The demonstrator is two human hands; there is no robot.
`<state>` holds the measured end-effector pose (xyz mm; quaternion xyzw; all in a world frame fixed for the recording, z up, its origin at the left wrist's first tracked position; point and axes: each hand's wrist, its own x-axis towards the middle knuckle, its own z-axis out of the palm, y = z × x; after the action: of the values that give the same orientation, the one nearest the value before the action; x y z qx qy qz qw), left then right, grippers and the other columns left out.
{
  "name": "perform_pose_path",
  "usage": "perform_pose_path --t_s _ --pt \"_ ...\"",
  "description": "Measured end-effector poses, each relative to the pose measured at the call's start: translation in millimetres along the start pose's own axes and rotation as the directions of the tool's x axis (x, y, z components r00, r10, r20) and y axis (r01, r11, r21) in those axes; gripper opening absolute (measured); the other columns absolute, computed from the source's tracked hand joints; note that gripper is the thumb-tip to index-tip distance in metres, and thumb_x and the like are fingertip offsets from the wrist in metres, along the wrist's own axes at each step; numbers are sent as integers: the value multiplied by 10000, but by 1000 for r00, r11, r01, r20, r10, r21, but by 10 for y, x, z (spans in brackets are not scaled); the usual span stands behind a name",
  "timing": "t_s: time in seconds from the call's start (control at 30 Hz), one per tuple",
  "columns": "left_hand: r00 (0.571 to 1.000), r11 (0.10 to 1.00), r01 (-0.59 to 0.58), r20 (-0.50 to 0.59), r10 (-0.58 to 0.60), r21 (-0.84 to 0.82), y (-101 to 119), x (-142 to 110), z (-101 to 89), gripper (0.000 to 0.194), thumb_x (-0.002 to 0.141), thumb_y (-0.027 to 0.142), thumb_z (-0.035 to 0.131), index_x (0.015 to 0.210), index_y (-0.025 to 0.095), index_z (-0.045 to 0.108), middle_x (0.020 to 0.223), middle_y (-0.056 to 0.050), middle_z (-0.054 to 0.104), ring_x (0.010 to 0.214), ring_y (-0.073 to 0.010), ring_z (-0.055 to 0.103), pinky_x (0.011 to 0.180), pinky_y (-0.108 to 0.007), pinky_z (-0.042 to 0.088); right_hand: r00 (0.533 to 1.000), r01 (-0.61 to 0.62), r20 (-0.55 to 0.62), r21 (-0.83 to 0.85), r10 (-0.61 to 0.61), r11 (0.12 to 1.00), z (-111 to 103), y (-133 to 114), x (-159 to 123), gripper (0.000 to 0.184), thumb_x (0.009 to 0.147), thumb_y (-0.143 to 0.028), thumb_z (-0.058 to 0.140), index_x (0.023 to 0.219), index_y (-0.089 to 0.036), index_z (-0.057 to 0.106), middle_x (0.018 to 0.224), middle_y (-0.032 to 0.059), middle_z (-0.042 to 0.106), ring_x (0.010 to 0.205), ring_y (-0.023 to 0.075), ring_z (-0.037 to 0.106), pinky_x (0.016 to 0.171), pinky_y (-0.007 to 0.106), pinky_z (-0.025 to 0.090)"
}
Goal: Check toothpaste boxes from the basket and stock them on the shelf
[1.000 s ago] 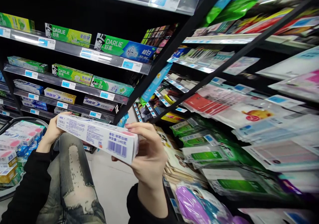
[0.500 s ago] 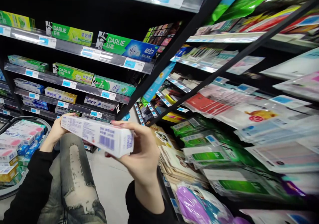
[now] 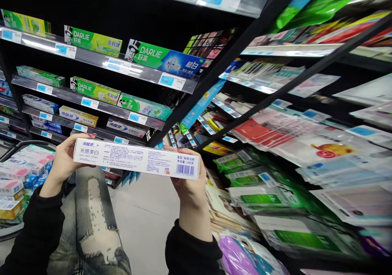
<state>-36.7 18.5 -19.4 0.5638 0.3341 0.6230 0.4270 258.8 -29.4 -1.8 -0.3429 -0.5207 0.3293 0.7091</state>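
A long white toothpaste box [image 3: 136, 159] with purple print and a barcode is held up across the middle of the head view. At its left end, my left hand [image 3: 64, 160] is closed with fingers behind the box. My right hand [image 3: 192, 185] grips the other end, next to the barcode. The printed side panel faces me, and the box tilts slightly down to the right. Beyond it, another white toothpaste box [image 3: 126, 127] lies on a low shelf.
At left stands a basket [image 3: 18, 226] filled with toothpaste boxes. Black shelves [image 3: 88, 61] with green DARLIE boxes [image 3: 165, 58] rise ahead. Along the right, a rack carries packaged goods [image 3: 306, 234] and a purple item [image 3: 234, 254]. Light floor [image 3: 143, 226] shows between.
The toothpaste box has turned so its long printed side faces me, and its barcode end has moved right with my right hand. My left hand has stayed on the left end.
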Motion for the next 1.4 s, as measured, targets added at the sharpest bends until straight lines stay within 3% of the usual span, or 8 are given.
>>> perform_pose_path --t_s 0.17,0.33,0.67,0.77,0.87,1.03,1.2,1.4 --pt "999 993 44 7 -43 -107 20 -17 53 522 485 275 916 956 160 721 929 -61 752 888 -233 704 722 -261 581 982 -191 -15 -6 191 982 43 -22 -9 537 479 -499 899 858 -210 650 706 6 676 478 132 568 353 231 453" --pt "959 944 277 -8 -283 -178 6 -2 90 434 608 394 854 918 124 713 851 -81 745 736 -227 706 576 -278 593 925 -378 -12 -126 380 917 106 -42 -37 482 593 -583 811 763 -182 605 579 -30 588 379 107 510 353 244 436" --pt "918 906 386 -21 -395 -176 48 24 66 494 590 450 852 893 92 696 715 -66 715 600 -196 678 509 -277 590 889 -447 8 -207 459 870 119 39 -30 517 628 -645 746 780 -184 569 560 -53 528 351 99 472 345 253 421" --pt "927 911 358 -36 -373 -207 -8 45 62 479 589 408 859 921 113 680 766 -54 709 649 -193 674 511 -272 584 947 -304 23 -255 320 918 112 41 -66 496 660 -624 740 838 -189 581 661 -13 590 462 127 542 407 271 486" --pt "930 884 277 -126 -345 -376 -152 76 148 555 541 312 882 1022 194 631 894 -11 702 720 -171 670 575 -268 582 996 66 81 -404 -36 912 181 29 -176 448 700 -513 771 978 -220 576 865 50 667 733 205 670 561 306 574" --pt "786 574 391 -64 -615 -720 -446 47 461 385 586 266 818 899 171 615 808 -15 696 742 -168 663 793 -335 548 761 648 475 -596 -443 474 415 246 -382 398 824 -184 676 1189 -267 541 1075 103 684 954 244 705 738 370 615" --pt "725 530 417 -81 -684 -738 -722 -15 541 287 563 86 760 828 120 655 751 -39 702 691 -182 663 763 -319 527 547 836 751 -510 -371 201 632 837 -407 366 881 -73 561 1219 -210 528 1139 152 680 999 221 705 736 279 601" --pt "513 576 484 -320 -796 -659 -1287 -146 -459 122 824 200 633 763 95 616 654 -46 633 603 -176 641 680 -359 547 586 782 810 -559 -17 275 627 1152 -381 284 983 -288 416 1222 -185 532 1076 113 720 931 228 722 706 304 594"
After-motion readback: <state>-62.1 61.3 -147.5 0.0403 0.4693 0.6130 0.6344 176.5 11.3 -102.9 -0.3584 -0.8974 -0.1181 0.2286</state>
